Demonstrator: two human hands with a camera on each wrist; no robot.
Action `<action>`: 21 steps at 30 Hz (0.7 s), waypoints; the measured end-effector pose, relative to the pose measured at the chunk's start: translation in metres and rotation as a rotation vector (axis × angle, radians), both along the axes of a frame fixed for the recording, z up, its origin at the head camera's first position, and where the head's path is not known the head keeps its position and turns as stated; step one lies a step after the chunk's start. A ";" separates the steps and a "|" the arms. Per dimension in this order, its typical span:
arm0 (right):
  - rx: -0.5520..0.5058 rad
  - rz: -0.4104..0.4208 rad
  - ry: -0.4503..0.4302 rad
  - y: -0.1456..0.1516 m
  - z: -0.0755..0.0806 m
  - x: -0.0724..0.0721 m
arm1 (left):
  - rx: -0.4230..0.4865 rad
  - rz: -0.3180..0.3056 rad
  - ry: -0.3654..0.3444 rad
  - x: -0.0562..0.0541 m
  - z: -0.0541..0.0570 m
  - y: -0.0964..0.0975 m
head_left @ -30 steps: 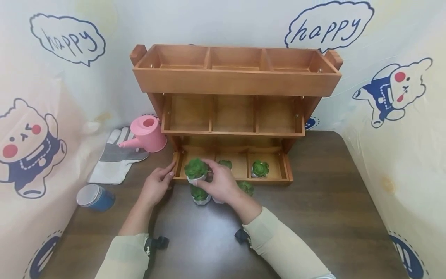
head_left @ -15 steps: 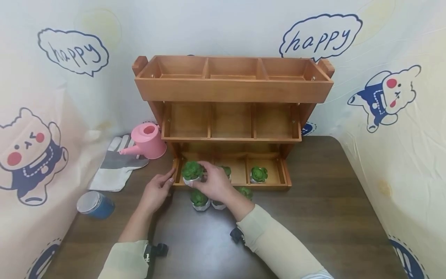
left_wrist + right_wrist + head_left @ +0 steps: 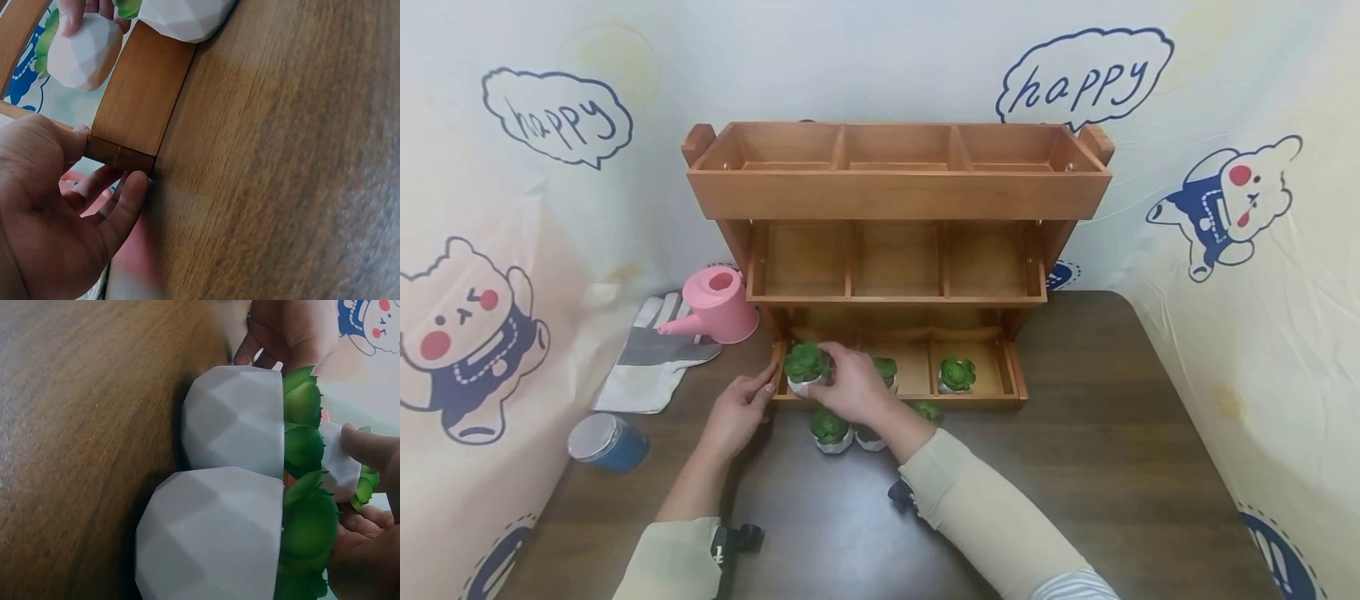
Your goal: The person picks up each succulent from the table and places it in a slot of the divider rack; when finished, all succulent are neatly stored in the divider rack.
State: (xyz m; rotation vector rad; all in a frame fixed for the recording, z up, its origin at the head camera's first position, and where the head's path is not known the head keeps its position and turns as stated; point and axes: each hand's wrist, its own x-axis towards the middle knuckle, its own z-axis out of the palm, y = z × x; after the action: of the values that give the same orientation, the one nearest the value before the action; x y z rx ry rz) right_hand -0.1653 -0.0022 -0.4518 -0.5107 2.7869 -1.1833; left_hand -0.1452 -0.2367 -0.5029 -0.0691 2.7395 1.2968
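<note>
My right hand (image 3: 859, 390) pinches a small succulent in a white faceted pot (image 3: 806, 367) over the left compartment of the wooden plant stand's (image 3: 898, 196) bottom tier. In the left wrist view that held pot (image 3: 87, 53) is tilted, above the tier's front board (image 3: 144, 90). My left hand (image 3: 739, 412) grips the left end of this tier, thumb at the upper edge and fingers around the corner. Two more succulents sit in the tier, one in the middle compartment (image 3: 886, 370), partly hidden, and one in the right (image 3: 957, 376).
Several potted succulents (image 3: 831, 429) stand on the table just in front of the stand, partly behind my right arm. To the left are a pink watering can (image 3: 722, 308), white-and-grey gloves (image 3: 651, 358) and a blue jar with a silver lid (image 3: 610, 442).
My right hand has carried the succulent a little left, further over the left compartment. The left hand keeps its place on the stand. The head view has tilted slightly up.
</note>
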 end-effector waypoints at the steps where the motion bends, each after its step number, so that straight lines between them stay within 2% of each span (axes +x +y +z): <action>1: 0.004 0.001 -0.001 -0.001 0.000 -0.001 | -0.002 -0.001 0.006 0.000 0.000 0.000; 6: 0.019 0.011 -0.010 -0.008 -0.003 -0.005 | -0.010 0.004 0.018 0.000 -0.001 0.000; 21: 0.042 -0.008 -0.054 -0.023 -0.009 -0.014 | -0.003 0.019 -0.029 -0.002 -0.004 -0.001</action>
State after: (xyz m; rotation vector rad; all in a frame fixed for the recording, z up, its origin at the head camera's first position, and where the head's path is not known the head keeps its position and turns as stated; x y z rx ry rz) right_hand -0.1791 -0.0257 -0.4610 -0.4572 2.7641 -1.1199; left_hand -0.1468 -0.2374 -0.5068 -0.1127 2.7231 1.2866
